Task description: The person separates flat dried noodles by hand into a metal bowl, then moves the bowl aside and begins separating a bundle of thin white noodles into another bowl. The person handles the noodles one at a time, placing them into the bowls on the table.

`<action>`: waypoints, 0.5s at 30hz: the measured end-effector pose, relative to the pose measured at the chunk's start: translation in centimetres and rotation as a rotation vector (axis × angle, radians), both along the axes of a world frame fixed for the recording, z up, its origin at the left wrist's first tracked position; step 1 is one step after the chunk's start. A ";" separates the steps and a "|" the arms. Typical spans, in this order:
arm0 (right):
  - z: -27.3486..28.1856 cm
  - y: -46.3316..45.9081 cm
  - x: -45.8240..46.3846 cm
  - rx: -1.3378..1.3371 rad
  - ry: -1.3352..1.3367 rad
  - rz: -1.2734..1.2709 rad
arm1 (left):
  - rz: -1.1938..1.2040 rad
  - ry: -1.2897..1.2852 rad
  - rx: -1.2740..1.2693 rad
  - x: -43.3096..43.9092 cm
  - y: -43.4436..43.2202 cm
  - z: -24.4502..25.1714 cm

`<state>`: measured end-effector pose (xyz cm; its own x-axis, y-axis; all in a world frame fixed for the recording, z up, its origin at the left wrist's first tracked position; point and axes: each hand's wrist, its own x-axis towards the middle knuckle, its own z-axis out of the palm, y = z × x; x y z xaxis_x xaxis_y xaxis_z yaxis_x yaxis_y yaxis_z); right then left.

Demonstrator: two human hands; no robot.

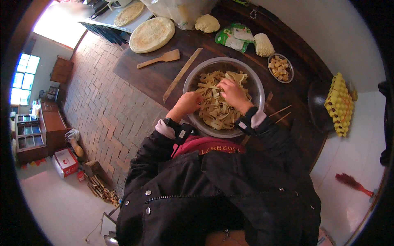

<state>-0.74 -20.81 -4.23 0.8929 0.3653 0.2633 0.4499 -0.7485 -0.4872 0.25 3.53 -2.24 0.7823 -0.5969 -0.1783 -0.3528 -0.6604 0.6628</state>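
Observation:
A large steel bowl [260, 92] stands on the dark wooden table before me, holding a heap of flat tan strips [220, 112] that look like wide noodles. My right hand [232, 92] is inside it, fingers closed on some strips near the far middle of the heap. Over the bowl's left rim reaches my left hand [191, 102], its fingers curled down against the strips; what lies between them is partly hidden. Beyond the bowl's left side lie a flat wooden stick [183, 74] and a wooden spatula [164, 58].
Two thin chopsticks [281, 113] lie right of the bowl. A small bowl [293, 72] holds tan cubes. Farther back are noodles [263, 45], green-and-white packets [235, 37], a pale cauliflower-like lump [207, 23] and a round flatbread [152, 35]. Yellow egg trays [339, 104] stand at right, beside a dark pan [318, 104].

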 end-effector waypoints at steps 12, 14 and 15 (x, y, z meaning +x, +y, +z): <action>-4.6 0.8 4.0 -0.425 0.054 0.210 | 0.141 -0.015 0.088 0.2 0.1 -2.6; -3.9 -0.9 2.8 -0.253 0.114 0.146 | 0.146 -0.062 0.026 0.2 -0.4 -3.3; -3.4 -1.6 2.3 -0.195 0.188 0.097 | 0.155 -0.111 -0.030 0.2 -0.7 -3.8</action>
